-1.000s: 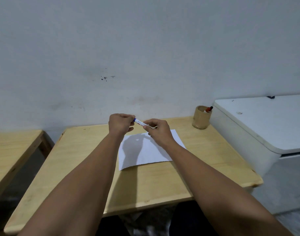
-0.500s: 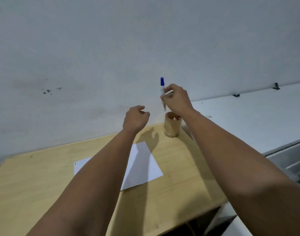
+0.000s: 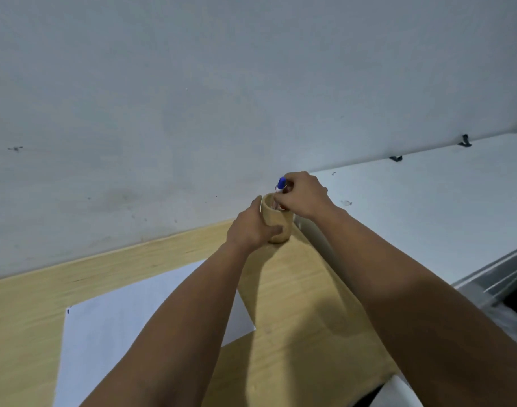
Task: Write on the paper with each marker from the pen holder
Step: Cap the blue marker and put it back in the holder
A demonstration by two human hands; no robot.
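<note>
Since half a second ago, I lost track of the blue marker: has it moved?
Yes. The blue marker has come down from above the pen holder into its mouth, right hand gripping it.

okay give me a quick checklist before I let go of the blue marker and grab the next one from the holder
1. Pen holder steadied: ok, the left hand wraps its side and it stands upright on the wooden table.
2. Blue marker capped: ok, the blue cap is on and points up.
3. Blue marker fully seated: cannot tell, the right hand covers the barrel at the rim.
4. Next marker available: ok, something red shows inside the rim beside the right hand's fingers.
5. Paper in place: ok, it lies flat on the table under the left forearm.
6. Blue writing on paper: cannot tell, only a tiny mark shows near one corner.
</note>
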